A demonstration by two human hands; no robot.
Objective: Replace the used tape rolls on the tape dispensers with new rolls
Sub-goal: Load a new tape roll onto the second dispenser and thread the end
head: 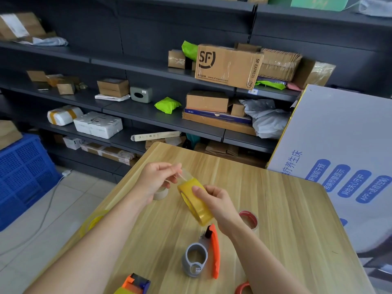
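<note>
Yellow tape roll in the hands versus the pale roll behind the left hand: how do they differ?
The yellow roll is thick with tape; the pale roll looks nearly bare. The yellow roll is gripped by the right hand; the pale roll lies on the table. Both are tape rings.

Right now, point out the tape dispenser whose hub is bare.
The grey-and-orange dispenser below the right hand: its grey hub is empty. The dispenser at the bottom edge carries yellow tape.
</note>
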